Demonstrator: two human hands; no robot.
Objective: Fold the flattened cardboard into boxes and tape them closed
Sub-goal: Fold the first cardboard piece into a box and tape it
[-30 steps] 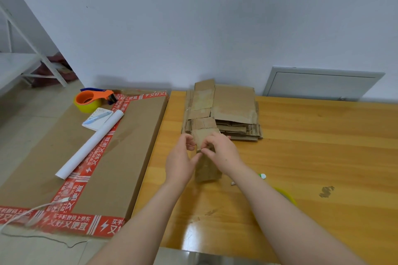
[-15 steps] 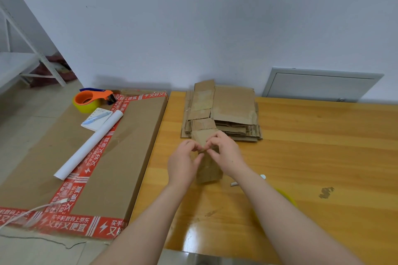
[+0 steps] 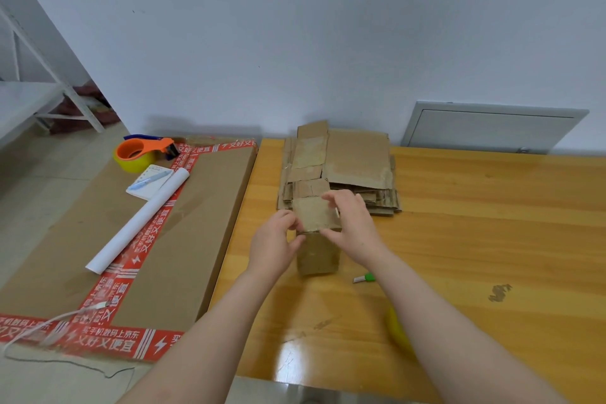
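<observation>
A small brown cardboard box stands upright on the wooden table, its top flap raised. My left hand pinches the flap's left edge. My right hand holds the flap's right side and the box's upper right corner. Just behind the box lies a stack of flattened cardboard. An orange tape dispenser with yellow tape rests on a large flat carton at the left. A yellow tape roll peeks out beside my right forearm.
A large flat carton with red printed tape lies left of the table, carrying a white paper roll, a notepad with a pen and a white cable. A small green-capped item sits near the box. A grey panel leans on the wall.
My hands have spread apart along the box's top flap, which now stands more open and in plain view. The box stays in place.
</observation>
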